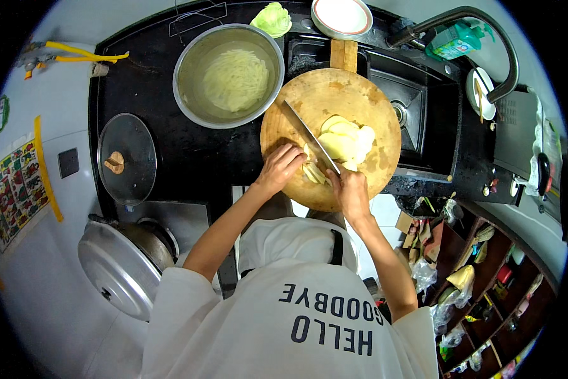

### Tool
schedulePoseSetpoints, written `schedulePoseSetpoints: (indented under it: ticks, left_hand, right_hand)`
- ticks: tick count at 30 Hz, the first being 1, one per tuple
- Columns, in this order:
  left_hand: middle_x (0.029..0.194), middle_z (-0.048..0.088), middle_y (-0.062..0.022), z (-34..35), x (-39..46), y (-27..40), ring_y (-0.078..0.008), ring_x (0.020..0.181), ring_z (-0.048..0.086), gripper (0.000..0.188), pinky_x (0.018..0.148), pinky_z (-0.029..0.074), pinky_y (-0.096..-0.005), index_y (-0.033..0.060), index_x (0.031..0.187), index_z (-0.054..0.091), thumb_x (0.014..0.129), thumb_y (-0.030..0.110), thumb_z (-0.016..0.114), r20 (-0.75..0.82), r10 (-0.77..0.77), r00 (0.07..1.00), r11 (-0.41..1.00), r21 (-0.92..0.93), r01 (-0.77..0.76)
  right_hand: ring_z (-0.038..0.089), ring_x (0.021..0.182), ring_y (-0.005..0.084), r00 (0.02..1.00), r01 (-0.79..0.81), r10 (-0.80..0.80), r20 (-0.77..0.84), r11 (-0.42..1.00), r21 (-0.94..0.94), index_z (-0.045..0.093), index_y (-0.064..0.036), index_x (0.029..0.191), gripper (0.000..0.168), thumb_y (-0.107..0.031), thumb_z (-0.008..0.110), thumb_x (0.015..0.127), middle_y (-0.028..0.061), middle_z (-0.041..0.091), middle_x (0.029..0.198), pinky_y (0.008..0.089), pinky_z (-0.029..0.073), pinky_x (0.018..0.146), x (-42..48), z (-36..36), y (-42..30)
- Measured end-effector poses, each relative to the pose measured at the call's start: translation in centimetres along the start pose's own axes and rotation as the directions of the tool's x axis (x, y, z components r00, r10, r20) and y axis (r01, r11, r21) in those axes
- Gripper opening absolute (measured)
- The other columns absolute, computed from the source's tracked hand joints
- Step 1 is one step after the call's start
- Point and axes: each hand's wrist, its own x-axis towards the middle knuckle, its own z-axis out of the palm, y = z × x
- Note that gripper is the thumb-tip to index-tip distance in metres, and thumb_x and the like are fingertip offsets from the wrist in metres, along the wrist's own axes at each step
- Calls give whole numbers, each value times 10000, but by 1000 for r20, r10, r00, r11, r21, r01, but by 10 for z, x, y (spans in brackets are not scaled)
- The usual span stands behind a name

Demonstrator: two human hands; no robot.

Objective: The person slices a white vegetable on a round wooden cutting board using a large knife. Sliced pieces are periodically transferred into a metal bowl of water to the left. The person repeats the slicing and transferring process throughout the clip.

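Observation:
My right hand [352, 193] is closed around the handle of a kitchen knife [307, 132], whose wide blade points away to the upper left over a round wooden cutting board [293, 90]. To the left of the blade, my left hand [282, 166] rests with curled fingers at the board's near left edge, touching pale cut strips [314, 173], likely potato. Whether it grips any is hidden by the fingers. Thin pale yellow slices [343, 139] lie in an overlapping pile right of the blade. A metal bowl [180, 87] beside the board holds fine pale shreds [236, 78] in water.
The board lies partly over a black sink [419, 137] with a curved faucet [506, 42]. A cabbage piece [271, 20] and a white bowl [342, 16] stand behind. At left are a glass lid [127, 175] and a large metal lid [116, 270]; shelves [497, 246] stand lower right.

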Motion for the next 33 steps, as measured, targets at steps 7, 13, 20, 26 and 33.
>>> schedulePoseSetpoints:
  ticks: [7, 13, 20, 26, 33]
  left_hand:
    - [935, 627, -95, 14, 6, 7, -274, 866, 605, 178, 741, 515, -375, 1, 890, 670, 713, -2, 690, -49, -111, 993, 994, 11, 111]
    - [1011, 631, -58, 9, -1, 8, -249, 990, 583, 346, 834, 511, -372, 50, 1049, 694, 704, 46, 663, -26, -51, 998, 995, 79, 53]
    - [1036, 650, -68, 14, -5, 8, -246, 995, 597, 309, 822, 533, -358, 30, 1022, 705, 718, 57, 662, -44, -65, 997, 990, 123, 70]
    - [1026, 656, -78, 15, -4, 11, -248, 987, 610, 294, 813, 540, -351, 19, 1021, 701, 732, 49, 659, -47, -67, 997, 994, 86, 71]
    - [986, 656, -98, 8, 1, 12, -270, 948, 634, 251, 792, 551, -370, -1, 966, 697, 720, 3, 646, -62, -79, 995, 994, 64, 83]
  right_hand:
    - [617, 667, 409, 999, -37, 37, 25, 999, -24, 692, -13, 1009, 166, -48, 657, 850, 241, 621, 729, 444, 496, 605, -3, -4, 11]
    - [608, 572, 390, 996, 69, -67, 54, 997, -40, 697, -19, 1012, 165, -74, 663, 860, 238, 591, 646, 421, 493, 546, 4, -2, 12]
    - [638, 637, 407, 984, 77, -52, 168, 987, -144, 676, -80, 1083, 241, -66, 619, 850, 232, 625, 682, 487, 527, 595, 7, -1, 16]
    - [641, 639, 412, 979, 118, -76, 190, 968, -222, 679, -51, 1018, 201, -45, 610, 829, 232, 632, 694, 491, 528, 595, 13, 15, 24]
    - [609, 604, 414, 994, 89, -86, 73, 995, -47, 655, 45, 899, 98, -44, 660, 857, 267, 591, 681, 431, 484, 548, 13, 6, 17]
